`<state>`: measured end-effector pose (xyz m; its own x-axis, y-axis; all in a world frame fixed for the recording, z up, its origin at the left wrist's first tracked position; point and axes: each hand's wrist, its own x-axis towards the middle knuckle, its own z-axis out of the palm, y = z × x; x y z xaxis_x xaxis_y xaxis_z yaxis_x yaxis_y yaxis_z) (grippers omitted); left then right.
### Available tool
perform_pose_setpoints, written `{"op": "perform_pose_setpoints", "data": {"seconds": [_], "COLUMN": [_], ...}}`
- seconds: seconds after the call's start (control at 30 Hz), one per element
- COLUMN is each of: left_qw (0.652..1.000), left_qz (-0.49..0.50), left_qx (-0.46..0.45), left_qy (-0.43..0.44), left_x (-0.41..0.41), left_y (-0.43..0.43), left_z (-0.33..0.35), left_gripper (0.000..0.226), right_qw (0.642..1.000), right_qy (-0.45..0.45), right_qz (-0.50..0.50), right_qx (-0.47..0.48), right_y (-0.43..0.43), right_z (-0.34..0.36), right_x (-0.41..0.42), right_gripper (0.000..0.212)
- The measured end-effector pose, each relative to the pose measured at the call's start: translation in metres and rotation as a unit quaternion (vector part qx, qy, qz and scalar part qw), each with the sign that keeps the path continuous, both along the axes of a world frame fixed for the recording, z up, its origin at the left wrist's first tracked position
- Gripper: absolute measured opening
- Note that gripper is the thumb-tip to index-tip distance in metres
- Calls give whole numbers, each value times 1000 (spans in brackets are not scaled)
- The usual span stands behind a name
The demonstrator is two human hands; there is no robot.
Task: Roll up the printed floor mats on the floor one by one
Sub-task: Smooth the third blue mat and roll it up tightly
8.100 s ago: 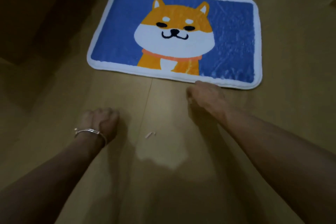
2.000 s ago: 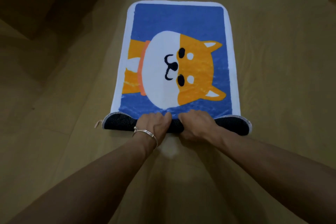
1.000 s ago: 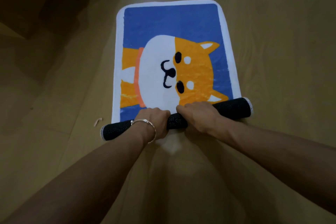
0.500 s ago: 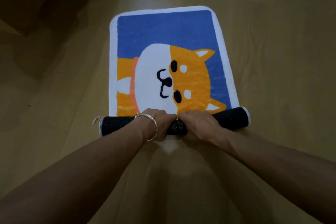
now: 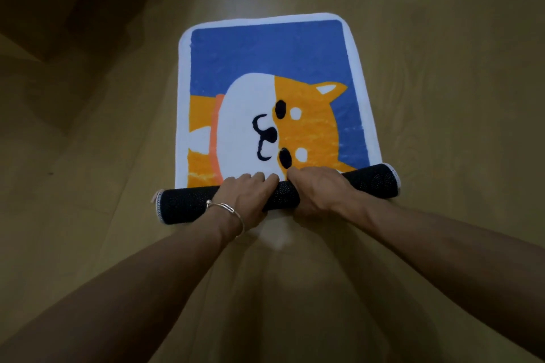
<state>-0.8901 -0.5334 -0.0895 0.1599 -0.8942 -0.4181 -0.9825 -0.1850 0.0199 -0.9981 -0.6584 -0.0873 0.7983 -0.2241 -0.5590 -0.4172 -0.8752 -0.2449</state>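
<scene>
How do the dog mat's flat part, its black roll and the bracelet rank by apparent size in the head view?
1. dog mat's flat part
2. black roll
3. bracelet, clearly smallest

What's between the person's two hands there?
Head view: just the rolled black underside of the dog mat, between left hand and right hand.

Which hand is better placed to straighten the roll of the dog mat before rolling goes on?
Left, probably. The roll lies slanted, its left end nearer the person, and the left hand holds it on that side; the right hand holds the side that is ahead.
</scene>
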Motion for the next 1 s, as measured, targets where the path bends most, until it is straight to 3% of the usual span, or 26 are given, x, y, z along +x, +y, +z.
{"op": "perform_pose_setpoints", "data": {"seconds": [0.13,0.23,0.37,0.43,0.53,0.6,0.7,0.83,0.93,1.0], "left_qw": [994,982,997,999,996,987,986,999,996,990], "left_qz": [7,13,7,8,24,31,43,22,46,62], "left_qx": [82,136,42,20,53,100,81,-11,22,52], "left_qy": [75,128,63,28,63,118,139,45,73,113], "left_x": [7,12,7,3,5,10,12,5,10,16], "left_y": [-18,-26,-11,-6,-14,-21,-19,-4,-8,-13], "left_z": [9,15,7,3,2,4,7,-1,-2,0], "left_gripper": [29,36,49,42,32,37,49,57,46,50], "right_qw": [991,993,1000,1000,993,988,997,999,994,985], "right_qy": [-80,-78,-17,-10,-62,-78,-28,11,-45,-74], "right_qz": [19,12,-6,-1,45,52,32,30,72,98], "right_qx": [-103,-93,-11,-15,-93,-122,-60,6,-68,-121], "right_y": [15,16,1,0,8,11,0,-13,-3,4], "right_z": [-6,-6,-3,-1,-6,-7,-1,2,-3,-5], "right_x": [-17,-20,-4,-2,-13,-19,-9,7,-1,-9], "right_gripper": [38,37,51,51,47,47,48,55,62,67]}}
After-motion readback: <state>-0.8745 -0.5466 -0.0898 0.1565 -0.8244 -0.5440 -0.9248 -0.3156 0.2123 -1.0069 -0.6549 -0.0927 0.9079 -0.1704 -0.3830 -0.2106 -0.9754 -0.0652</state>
